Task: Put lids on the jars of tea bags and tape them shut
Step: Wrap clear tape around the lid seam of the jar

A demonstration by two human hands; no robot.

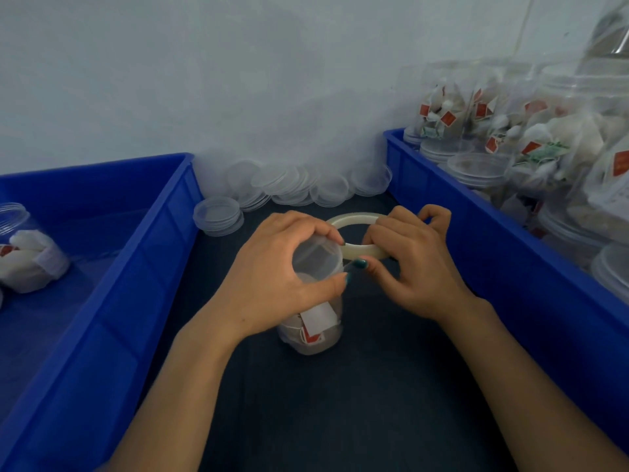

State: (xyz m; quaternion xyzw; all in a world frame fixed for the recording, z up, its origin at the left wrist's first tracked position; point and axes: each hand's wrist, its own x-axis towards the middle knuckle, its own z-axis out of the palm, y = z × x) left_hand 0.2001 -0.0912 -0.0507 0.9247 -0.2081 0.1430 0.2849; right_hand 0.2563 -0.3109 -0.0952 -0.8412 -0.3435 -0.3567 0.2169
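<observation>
- While the left hand (272,270) curls round the lid (316,258) atop the jar (315,340), the jar stands mid-counter (340,420).
- The right hand (415,267) grips the tape roll (354,218), its thumb and forefinger pinching just beside the lid's rim.
- Spare lids (292,185) heap along the counter's far edge, between the left bin (136,267) and the right bin (476,216).

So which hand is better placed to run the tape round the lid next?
Right: the right hand holds the tape roll beside the lid; the left hand grips the jar.
</observation>
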